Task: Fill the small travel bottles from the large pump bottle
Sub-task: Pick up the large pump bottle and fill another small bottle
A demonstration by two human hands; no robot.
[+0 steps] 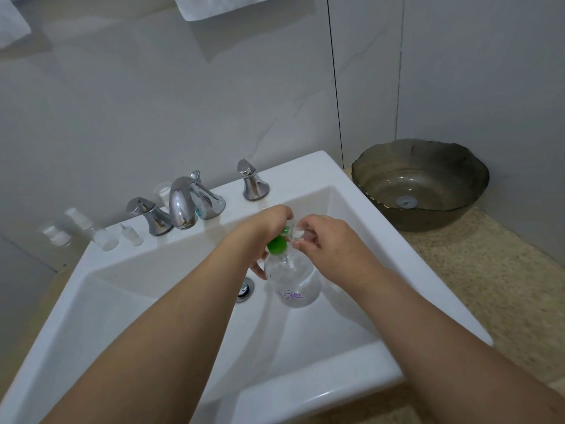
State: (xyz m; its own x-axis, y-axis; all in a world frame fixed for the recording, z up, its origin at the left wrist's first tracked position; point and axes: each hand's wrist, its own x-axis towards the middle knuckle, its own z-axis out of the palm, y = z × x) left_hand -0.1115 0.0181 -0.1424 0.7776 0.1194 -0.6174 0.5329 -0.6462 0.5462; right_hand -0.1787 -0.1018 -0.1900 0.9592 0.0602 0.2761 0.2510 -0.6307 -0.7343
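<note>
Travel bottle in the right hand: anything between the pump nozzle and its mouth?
Nothing visible. The right hand holds the small travel bottle right at the green pump head of the large pump bottle, which the left hand grips over the sink. The fingers hide the bottle's mouth itself.

The clear pump bottle (pixel 292 281) bears purple handwritten characters, the last resembling "液"; the rest is unreadable.

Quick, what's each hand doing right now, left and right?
Left hand: curled over the green pump head of the large pump bottle.
Right hand: pinching a small travel bottle at the nozzle.
</note>
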